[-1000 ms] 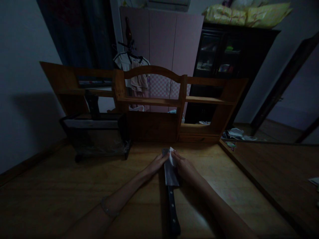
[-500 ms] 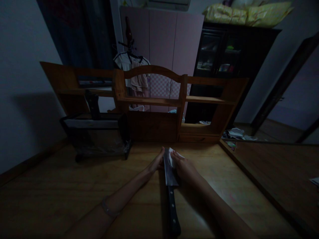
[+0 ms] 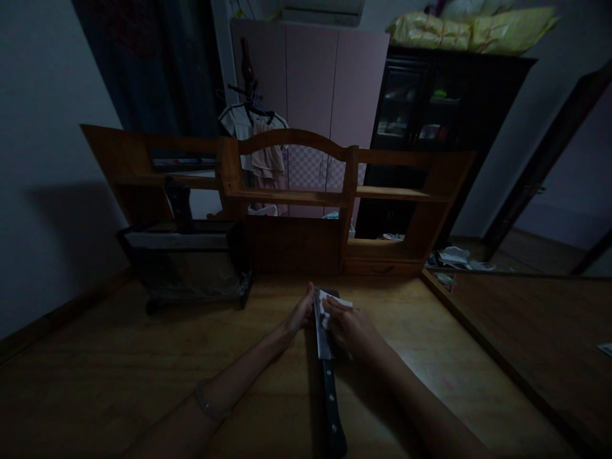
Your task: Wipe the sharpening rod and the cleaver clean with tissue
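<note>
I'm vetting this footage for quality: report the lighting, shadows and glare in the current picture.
Head view: dim overall, the glass-doored cabinet nearly black; pale glare on the tabletop beside the right forearm; dark shadows beneath that forearm and on the left wall; only a dull sheen on the knife blade.

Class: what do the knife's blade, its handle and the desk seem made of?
Blade: probably steel, with a dull grey sheen. Handle: black plastic or perhaps coated wood, with pale, rivet-like dots. Desk: likely varnished wood, showing grain and soft glare.
</note>
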### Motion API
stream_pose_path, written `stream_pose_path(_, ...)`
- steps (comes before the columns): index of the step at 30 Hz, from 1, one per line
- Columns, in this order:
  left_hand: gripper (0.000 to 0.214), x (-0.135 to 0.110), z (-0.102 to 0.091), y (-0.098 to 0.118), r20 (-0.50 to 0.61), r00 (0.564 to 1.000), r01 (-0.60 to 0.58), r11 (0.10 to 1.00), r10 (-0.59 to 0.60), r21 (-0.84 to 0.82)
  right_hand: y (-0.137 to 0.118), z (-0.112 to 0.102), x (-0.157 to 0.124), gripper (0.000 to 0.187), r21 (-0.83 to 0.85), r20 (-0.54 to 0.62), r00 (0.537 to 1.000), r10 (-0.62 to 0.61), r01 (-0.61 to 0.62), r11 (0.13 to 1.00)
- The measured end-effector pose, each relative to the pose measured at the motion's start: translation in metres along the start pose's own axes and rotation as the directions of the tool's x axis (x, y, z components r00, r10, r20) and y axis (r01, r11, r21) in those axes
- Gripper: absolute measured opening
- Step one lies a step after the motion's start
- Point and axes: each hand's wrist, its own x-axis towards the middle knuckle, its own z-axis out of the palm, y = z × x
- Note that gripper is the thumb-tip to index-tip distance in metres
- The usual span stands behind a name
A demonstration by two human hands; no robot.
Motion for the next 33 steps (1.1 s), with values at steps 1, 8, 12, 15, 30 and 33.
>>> stream_pose_path(1, 0.077, -0.001, 0.001, 0.001, 0.004, 1.0, -0.009, 1.0, 0.009, 0.013, -0.001, 0.0, 0.0, 0.058, 0.04, -0.005, 0.999, -0.034, 0.034, 0.999)
stream_pose_path(8, 0.08, -0.004, 0.005, 0.004, -0.022, 0.999, -0.031, 0.999, 0.032, 0.006, 0.004, -0.001, 0.001, 0.064, 0.271, 0.002, 0.987, -0.159, 0.153, 0.95)
stream_pose_path(12, 0.077, -0.007, 0.008, 0.006, -0.022, 0.999, -0.029, 0.999, 0.029, -0.038, 0.01, -0.003, 0.004, 0.058, 0.319, 0.001, 0.992, -0.126, 0.119, 0.94)
stream_pose_path(15, 0.072, -0.008, 0.008, 0.006, -0.038, 0.998, -0.054, 0.994, 0.051, -0.09, 0.011, -0.008, 0.005, 0.051, 0.261, -0.007, 1.0, -0.03, 0.031, 0.965)
stream_pose_path(30, 0.046, -0.007, 0.007, 0.0, -0.183, 0.983, -0.077, 0.96, 0.028, -0.27, 0.001, -0.01, 0.003, 0.046, 0.24, -0.041, 0.999, 0.007, 0.003, 0.971)
stream_pose_path(33, 0.04, 0.001, 0.001, -0.005, -0.242, 0.969, -0.122, 0.954, 0.054, -0.275, -0.002, -0.008, 0.004, 0.044, 0.501, -0.017, 0.992, -0.125, 0.117, 0.858)
